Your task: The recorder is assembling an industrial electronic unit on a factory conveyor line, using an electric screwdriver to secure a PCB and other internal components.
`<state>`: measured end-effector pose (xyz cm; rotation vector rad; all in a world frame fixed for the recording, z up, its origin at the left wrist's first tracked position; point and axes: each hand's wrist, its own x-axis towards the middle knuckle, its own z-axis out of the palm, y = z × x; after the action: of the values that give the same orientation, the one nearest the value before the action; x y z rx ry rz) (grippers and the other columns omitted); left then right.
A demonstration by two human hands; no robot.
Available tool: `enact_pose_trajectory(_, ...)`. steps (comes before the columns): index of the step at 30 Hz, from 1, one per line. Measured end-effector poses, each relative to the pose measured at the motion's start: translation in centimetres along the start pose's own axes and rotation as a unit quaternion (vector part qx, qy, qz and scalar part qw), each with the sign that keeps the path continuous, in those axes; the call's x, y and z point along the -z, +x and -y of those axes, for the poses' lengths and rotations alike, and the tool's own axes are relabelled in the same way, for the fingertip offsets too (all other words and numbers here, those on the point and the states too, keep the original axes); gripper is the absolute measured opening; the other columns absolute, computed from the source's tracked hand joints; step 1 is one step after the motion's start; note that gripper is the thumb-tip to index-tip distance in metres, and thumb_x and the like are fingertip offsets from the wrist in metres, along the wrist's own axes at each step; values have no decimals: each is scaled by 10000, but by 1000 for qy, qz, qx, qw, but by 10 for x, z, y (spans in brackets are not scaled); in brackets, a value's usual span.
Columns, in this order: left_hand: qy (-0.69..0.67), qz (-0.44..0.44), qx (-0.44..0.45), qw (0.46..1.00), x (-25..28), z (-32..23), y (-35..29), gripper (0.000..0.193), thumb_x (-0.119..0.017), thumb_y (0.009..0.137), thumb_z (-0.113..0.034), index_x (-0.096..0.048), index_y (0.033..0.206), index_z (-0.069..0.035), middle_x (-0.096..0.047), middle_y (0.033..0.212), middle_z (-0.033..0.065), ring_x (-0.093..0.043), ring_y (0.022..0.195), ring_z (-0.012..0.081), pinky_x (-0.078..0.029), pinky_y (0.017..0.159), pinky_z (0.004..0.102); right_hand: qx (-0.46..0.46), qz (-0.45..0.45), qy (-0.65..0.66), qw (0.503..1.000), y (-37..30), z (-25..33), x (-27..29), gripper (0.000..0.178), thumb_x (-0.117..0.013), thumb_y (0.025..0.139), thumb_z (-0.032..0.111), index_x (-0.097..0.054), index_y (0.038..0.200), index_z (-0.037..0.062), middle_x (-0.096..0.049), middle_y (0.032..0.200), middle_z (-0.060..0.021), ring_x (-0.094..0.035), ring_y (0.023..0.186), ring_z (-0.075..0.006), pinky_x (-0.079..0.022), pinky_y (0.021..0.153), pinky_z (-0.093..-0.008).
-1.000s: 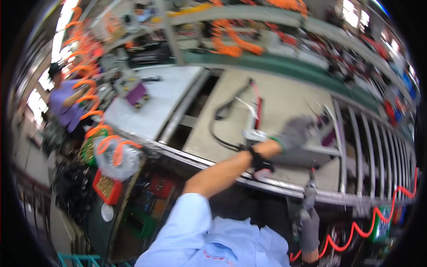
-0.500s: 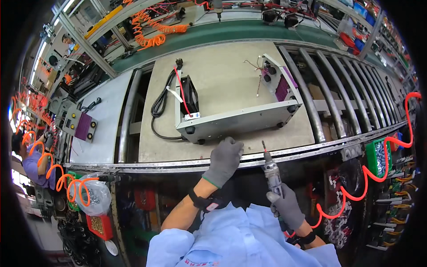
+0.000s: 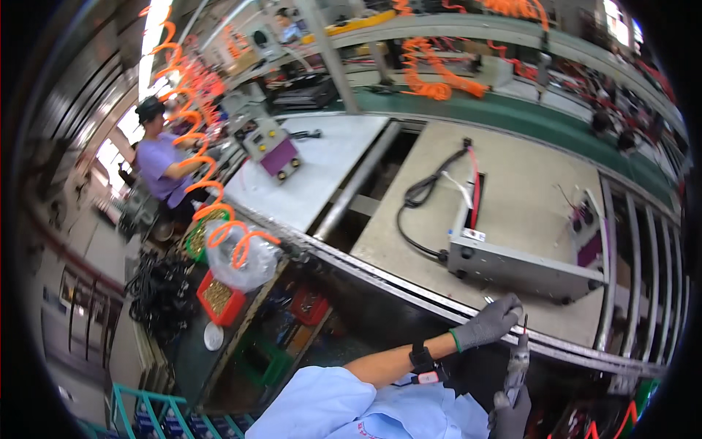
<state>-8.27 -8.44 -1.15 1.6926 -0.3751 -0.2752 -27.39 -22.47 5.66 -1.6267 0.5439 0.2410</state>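
My left hand [image 3: 491,323], in a grey glove, is over the near rail of the bench with its fingers curled in; whatever they hold is hidden. Beside it, a small shiny piece [image 3: 489,299] lies at the board's near edge, too small to name. My right hand [image 3: 510,417], gloved too, is wrapped round a power screwdriver [image 3: 518,363] whose bit points up and away from me. Just beyond both hands a grey metal chassis [image 3: 525,269] with black feet rests on the beige board [image 3: 431,271]. A black power cord [image 3: 418,193] and a red wire [image 3: 474,205] are at its left end.
A second unit with a purple panel [image 3: 279,159] stands on the white board [image 3: 292,205] to the left. Rollers [image 3: 635,285] run along the right. Red screw bin [image 3: 221,298], plastic bag [image 3: 245,262] and orange coiled hose [image 3: 212,186] are at left. A co-worker [image 3: 162,161] stands farther off.
My view has swung left, so the bench appears farther right and the co-worker shows more fully. My left hand is a little farther from the chassis. The screwdriver stays in my right hand.
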Motion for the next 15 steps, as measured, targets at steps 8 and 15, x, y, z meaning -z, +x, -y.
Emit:
enact_pose_trajectory(8,-167,-16,208,964,47,-34,-35,268,-561,998,-307,-603,1054,-48,-581,787,-16,-547,596,26,-437,470,187,27,105,-40,993,2,7,-15,347,-716,882,189,-595,1168,33,-529,654,15,-463,473,-76,-352,437,-249)
enact_pose_trajectory(15,-239,8,161,957,69,-27,-52,253,-552,1005,-274,-602,1057,-32,-604,825,21,-584,632,72,-468,498,228,-107,170,24,979,9,10,-15,366,-707,829,174,-570,1136,29,-570,711,-37,-543,477,-115,-423,413,-284)
